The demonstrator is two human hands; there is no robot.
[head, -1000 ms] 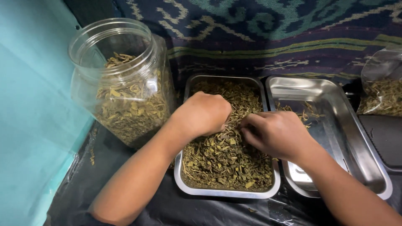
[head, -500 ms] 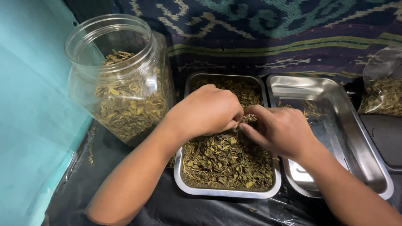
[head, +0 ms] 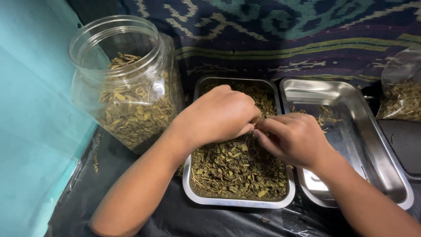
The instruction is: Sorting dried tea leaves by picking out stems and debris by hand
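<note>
My left hand (head: 219, 115) is curled into a loose fist over the far half of the steel tray (head: 237, 201) in front of me, knuckles up, fingertips pinched against those of my right hand (head: 291, 138). The right is curled too, thumb and forefinger closed where the two hands meet, just above the dried leaves (head: 237, 169) that fill this tray. Whatever scrap sits between my fingers is too small and too hidden to make out; I can only tell that both hands are closed in a pinch, not spread flat.

The leaves are olive and brown, mixed with thin stems, heaped nearly to the rim. Just beside this tray on my right, touching it, stands a second steel tray (head: 372, 145), bare but for a few wisps of stem (head: 324, 115) at its far end. On my left, near the first tray, a clear plastic jar (head: 127, 83) stands upright with no lid, about two-thirds full of the same leaves. At the far right edge a clear bag (head: 401, 94) holds more of them. Everything rests on black plastic sheeting (head: 166, 215), with a patterned woven cloth (head: 280, 35) behind and a teal wall (head: 35, 131) on my left.
</note>
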